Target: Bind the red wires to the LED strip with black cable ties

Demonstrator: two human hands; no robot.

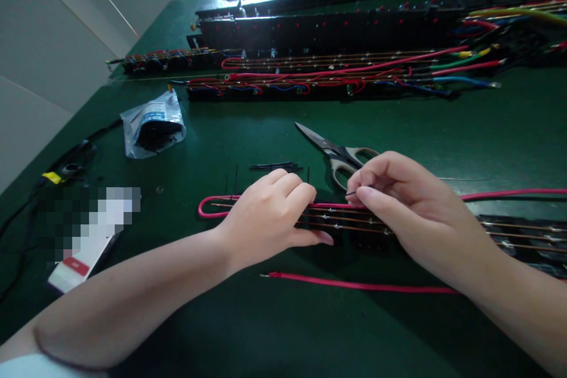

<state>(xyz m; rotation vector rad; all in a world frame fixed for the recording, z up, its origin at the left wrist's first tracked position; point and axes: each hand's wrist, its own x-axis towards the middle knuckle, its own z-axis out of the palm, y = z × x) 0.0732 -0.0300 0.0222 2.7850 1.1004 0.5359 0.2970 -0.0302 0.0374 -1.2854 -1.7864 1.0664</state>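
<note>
A black wiring strip [361, 239] with thin copper-coloured rods [354, 219] lies across the table in front of me. Along its far edge runs a red wire [332, 205], bent back in a loop at the left end. My left hand [272, 212] is closed around strip and wire, fingers on the far side and thumb on the near side. Between the thumb and fingertips of my right hand [407, 195] is a thin black cable tie [351, 193], just above the wire. Most of the tie is hidden. Several thin black ties stand up behind the strip.
Scissors [325, 144] lie open-bladed behind my right hand, beside a small pile of cable ties [274, 166]. A plastic bag of ties [157, 127] and a white box [73, 271] are at left. Another red wire [354, 285] lies nearer me. More wired strips [287, 91] line the back.
</note>
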